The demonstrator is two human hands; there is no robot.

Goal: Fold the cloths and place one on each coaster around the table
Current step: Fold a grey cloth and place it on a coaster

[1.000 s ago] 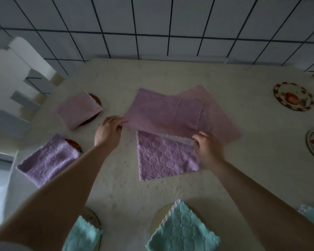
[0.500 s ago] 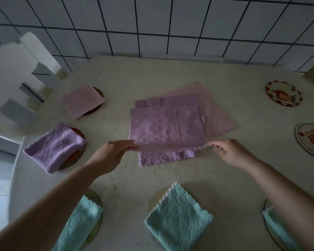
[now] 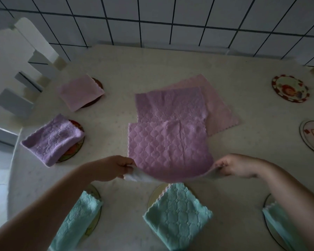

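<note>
Far left, two coasters are served: a folded pink cloth (image 3: 81, 93) at the back, a folded lilac cloth (image 3: 53, 140) nearer, each sitting on its disc. Along the near edge, three mint cloths (image 3: 178, 215) cover theirs.

Now the action! The left hand (image 3: 114, 168) pinches the near-left corner of the purple cloth (image 3: 168, 148), and a second ago that edge was up at the far side of the tabletop (image 3: 116, 73) — it has been swept over and drawn toward the person. So the first fold looks done: one doubled panel, its upper layer bowed between the grips, the free scalloped edges lying away toward the wall. Its long axis now runs left to right, fold line nearest the body. Beneath it, a pale pink cloth (image 3: 219, 109) waits flat, skewed.

The right hand (image 3: 234, 166) nips the near-right corner, fingers curled tight. Further right, two coasters (image 3: 290, 87) stand bare — I'd say these two cloths are bound there.
</note>
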